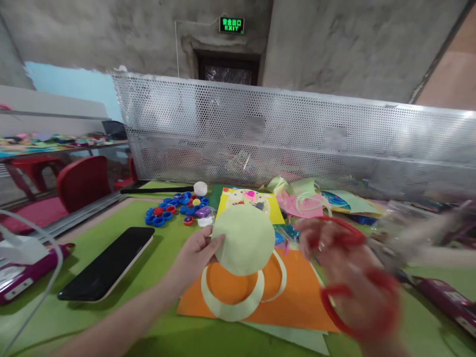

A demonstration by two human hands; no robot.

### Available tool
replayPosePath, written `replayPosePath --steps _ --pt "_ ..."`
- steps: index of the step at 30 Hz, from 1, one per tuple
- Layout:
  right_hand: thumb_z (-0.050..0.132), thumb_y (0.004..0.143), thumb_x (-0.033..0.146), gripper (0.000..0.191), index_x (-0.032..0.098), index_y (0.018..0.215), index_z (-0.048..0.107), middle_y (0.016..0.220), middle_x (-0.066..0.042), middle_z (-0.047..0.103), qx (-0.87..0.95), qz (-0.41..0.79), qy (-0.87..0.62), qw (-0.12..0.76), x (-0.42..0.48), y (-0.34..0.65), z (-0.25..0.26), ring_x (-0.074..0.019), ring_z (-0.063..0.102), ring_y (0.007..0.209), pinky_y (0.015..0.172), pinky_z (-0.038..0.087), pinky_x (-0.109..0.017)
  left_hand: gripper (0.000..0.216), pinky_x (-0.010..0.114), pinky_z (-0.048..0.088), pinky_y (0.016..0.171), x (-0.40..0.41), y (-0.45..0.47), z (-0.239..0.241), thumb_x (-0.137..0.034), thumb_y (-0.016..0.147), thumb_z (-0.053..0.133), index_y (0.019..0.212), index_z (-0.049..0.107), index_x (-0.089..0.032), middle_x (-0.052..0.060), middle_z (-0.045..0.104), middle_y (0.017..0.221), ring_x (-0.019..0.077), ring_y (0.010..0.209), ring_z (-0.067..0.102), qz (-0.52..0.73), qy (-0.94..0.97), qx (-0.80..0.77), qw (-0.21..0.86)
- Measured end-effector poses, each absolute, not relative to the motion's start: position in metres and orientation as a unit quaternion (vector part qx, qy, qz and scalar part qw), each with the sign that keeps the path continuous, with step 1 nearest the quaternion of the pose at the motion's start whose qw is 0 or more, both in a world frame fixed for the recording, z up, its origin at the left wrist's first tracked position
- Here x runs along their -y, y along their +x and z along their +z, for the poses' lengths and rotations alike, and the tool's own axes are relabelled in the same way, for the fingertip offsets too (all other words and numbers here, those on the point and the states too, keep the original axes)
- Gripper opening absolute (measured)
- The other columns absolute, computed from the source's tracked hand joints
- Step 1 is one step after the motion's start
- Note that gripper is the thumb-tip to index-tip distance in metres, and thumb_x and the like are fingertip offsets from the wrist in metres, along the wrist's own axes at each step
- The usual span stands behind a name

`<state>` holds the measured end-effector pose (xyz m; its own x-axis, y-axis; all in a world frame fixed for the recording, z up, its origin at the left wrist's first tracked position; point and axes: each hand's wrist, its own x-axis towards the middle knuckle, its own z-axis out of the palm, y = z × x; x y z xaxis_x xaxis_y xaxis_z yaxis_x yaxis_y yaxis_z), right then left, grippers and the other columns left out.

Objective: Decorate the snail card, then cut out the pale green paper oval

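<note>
Left hand [195, 255] pinches a cut-out paper disc [243, 239]; blurred right hand [349, 277] grips red scissors [347, 292]. Trimmed curls [238, 297] lie on orange sheet [297, 302] mid-table; cutting looks done.

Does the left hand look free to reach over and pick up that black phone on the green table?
Probably not right away: the left hand is pinching a pale green paper circle. The phone lies close to its left on the table, nothing between them.

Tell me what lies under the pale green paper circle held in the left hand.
Under the circle lie curved pale green offcut strips on an orange sheet. The circle covers the part of the yellow picture sheet behind it.
</note>
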<state>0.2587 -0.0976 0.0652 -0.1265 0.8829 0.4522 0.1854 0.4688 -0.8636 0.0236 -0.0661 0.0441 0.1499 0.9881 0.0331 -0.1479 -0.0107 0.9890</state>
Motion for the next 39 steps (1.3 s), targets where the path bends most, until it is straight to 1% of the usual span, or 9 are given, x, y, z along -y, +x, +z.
replayPosePath --steps 3,5,10,15,18,22,26,31,39 --pt "0.065 0.074 0.034 0.021 0.024 0.082 0.048 0.087 -0.003 0.055 0.649 0.317 -0.416 0.552 0.061 0.253 0.066 -0.0204 0.053 0.081 0.071 0.046 -0.034 0.043 0.034 0.053 0.075 0.067 0.024 0.045 -0.042 0.076 0.061 0.111 0.053 -0.018 0.006 0.072 0.099 0.0227 0.086 0.066 0.523 0.497 -0.411 0.557" --pt "0.070 0.067 0.032 0.029 0.023 0.072 0.042 0.080 -0.001 0.052 0.648 0.374 -0.395 0.533 0.048 0.248 0.062 -0.0182 0.052 0.075 0.067 0.045 -0.031 0.043 0.032 0.054 0.073 0.067 0.025 0.045 -0.043 0.075 0.063 0.109 0.053 -0.018 0.005 0.072 0.098 0.0223 0.085 0.066 0.525 0.495 -0.414 0.554" --pt "0.067 0.070 0.029 0.031 0.022 0.063 0.037 0.063 0.003 0.044 0.674 0.434 -0.355 0.480 0.045 0.243 0.049 -0.0134 0.047 0.061 0.058 0.041 -0.026 0.033 0.032 0.053 0.068 0.069 0.025 0.043 -0.042 0.071 0.067 0.095 0.059 -0.020 0.003 0.073 0.088 0.0219 0.077 0.066 0.490 0.506 -0.437 0.559" --pt "0.072 0.065 0.030 0.032 0.022 0.063 0.041 0.064 0.003 0.044 0.659 0.449 -0.365 0.481 0.045 0.255 0.039 -0.0135 0.048 0.062 0.057 0.042 -0.024 0.025 0.030 0.050 0.070 0.070 0.027 0.041 -0.037 0.069 0.069 0.085 0.062 -0.020 0.002 0.073 0.082 0.0226 0.079 0.065 0.445 0.531 -0.459 0.556" --pt "0.066 0.071 0.032 0.029 0.022 0.064 0.040 0.068 0.002 0.047 0.668 0.469 -0.354 0.456 0.044 0.262 0.036 -0.0144 0.050 0.066 0.062 0.044 -0.025 0.021 0.029 0.050 0.067 0.070 0.029 0.041 -0.039 0.072 0.065 0.080 0.062 -0.020 0.001 0.072 0.077 0.0227 0.076 0.065 0.410 0.550 -0.472 0.553" --pt "0.062 0.074 0.042 0.026 0.022 0.072 0.045 0.074 0.000 0.052 0.679 0.472 -0.392 0.403 0.051 0.270 0.037 -0.0160 0.051 0.069 0.067 0.046 -0.028 0.025 0.023 0.044 0.053 0.072 0.030 0.039 -0.045 0.073 0.061 0.068 0.061 -0.020 -0.002 0.065 0.061 0.0185 0.060 0.060 0.392 0.563 -0.525 0.503" --pt "0.053 0.073 0.061 0.041 0.023 0.088 0.055 0.089 -0.007 0.059 0.626 0.473 -0.502 0.364 0.061 0.274 0.040 -0.0241 0.056 0.086 0.077 0.047 -0.036 0.033 0.024 0.044 0.053 0.077 0.028 0.038 -0.052 0.073 0.056 0.063 0.059 -0.021 -0.002 0.064 0.061 0.0199 0.062 0.059 0.397 0.565 -0.567 0.448" --pt "0.044 0.078 0.062 0.044 0.020 0.073 0.055 0.064 -0.001 0.052 0.713 0.462 -0.451 0.273 0.064 0.272 0.042 -0.0164 0.051 0.059 0.061 0.046 -0.030 0.036 0.026 0.048 0.056 0.079 0.026 0.040 -0.058 0.072 0.055 0.068 0.063 -0.023 -0.001 0.067 0.063 0.0228 0.066 0.061 0.399 0.554 -0.557 0.473" --pt "0.044 0.068 0.074 0.054 0.020 0.066 0.050 0.055 0.002 0.044 0.672 0.489 -0.475 0.290 0.073 0.263 0.050 -0.0131 0.043 0.051 0.050 0.040 -0.026 0.034 0.025 0.050 0.059 0.082 0.023 0.039 -0.056 0.074 0.056 0.071 0.065 -0.024 -0.001 0.069 0.064 0.0223 0.068 0.064 0.392 0.547 -0.555 0.489"
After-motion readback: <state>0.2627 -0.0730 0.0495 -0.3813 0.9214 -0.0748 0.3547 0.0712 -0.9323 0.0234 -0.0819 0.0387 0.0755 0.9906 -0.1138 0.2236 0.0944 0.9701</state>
